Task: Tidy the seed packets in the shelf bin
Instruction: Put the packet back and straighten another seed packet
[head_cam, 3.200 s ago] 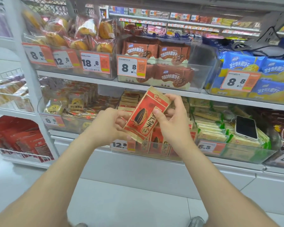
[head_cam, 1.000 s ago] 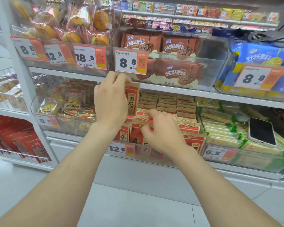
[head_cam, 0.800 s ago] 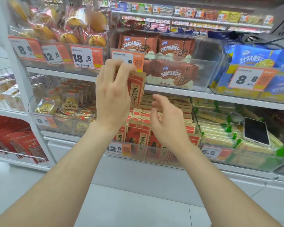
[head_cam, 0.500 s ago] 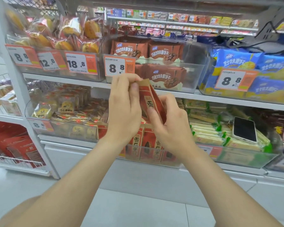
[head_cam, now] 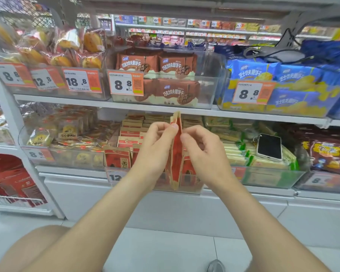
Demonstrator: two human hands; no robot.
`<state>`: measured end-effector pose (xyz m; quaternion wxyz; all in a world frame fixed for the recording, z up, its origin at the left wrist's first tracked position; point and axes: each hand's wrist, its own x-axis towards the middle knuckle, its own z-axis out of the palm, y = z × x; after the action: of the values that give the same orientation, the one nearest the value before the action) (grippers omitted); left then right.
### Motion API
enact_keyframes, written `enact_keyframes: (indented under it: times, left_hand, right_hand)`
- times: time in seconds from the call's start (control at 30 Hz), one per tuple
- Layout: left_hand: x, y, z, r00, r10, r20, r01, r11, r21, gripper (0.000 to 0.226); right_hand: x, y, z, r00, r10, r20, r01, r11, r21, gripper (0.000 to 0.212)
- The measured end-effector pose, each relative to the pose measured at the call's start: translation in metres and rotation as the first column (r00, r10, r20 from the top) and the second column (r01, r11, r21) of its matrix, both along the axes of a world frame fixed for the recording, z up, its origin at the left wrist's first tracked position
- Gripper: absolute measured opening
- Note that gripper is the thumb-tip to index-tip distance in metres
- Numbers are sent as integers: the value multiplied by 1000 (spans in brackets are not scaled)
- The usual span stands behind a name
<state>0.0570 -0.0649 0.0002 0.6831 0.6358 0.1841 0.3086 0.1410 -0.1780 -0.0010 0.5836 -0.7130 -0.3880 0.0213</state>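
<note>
The left hand (head_cam: 157, 142) pinches the upper part of a red seed packet (head_cam: 176, 154) between thumb and fingertips, and the right hand (head_cam: 202, 152) grips the same packet from the other side, its fingers curled with the thumb and forefinger closing on the packet's edge. The packet stands upright and edge-on to the camera, held in the air before the middle of the clear shelf bin (head_cam: 190, 183); its top reaches the shelf edge above the bin and its foot hangs at the level of the bin's front wall.

Inside the bin, more seed packets (head_cam: 117, 157) stand upright at the front left, with further rows (head_cam: 133, 134) packed behind them. A price tag (head_cam: 113, 176) on the bin's front is partly hidden by the left forearm. Just right of the bin, a phone (head_cam: 269, 147) lies on green-and-yellow packs. Directly above the bin sit brown biscuit packs (head_cam: 165, 79).
</note>
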Motion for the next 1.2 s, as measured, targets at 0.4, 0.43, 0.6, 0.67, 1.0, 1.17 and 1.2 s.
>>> enact_keyframes:
  times: [0.4,0.43,0.6,0.67,1.0,1.17,1.2]
  left_hand:
    - [8,-8,-3,998,58,35,-65,971,230,29]
    - [8,-8,-4,998,56,35,-63,964,258,30]
    - [9,-6,-2,999,12,52,-23,977,213,32]
    - [10,-5,-3,998,6,63,-16,987,159,32]
    - [9,8,11,977,119,175,-87,979,-183,35]
    - [4,10,8,990,-72,121,74,997,-11,19]
    - [3,9,6,992,-77,97,76,997,14,18]
  right_hand:
    - [-7,25,-1,907,62,-417,32,976,214,19]
    - [-7,26,-1,901,48,-431,53,974,220,19]
    - [-6,28,1,859,72,-507,64,967,245,19]
    - [-5,25,2,865,85,-494,47,968,247,19]
    - [-1,0,1,906,247,-344,-286,956,-67,43]
    - [1,4,6,966,71,-250,-55,996,69,29]
    - [3,4,5,971,50,-232,-36,997,66,31]
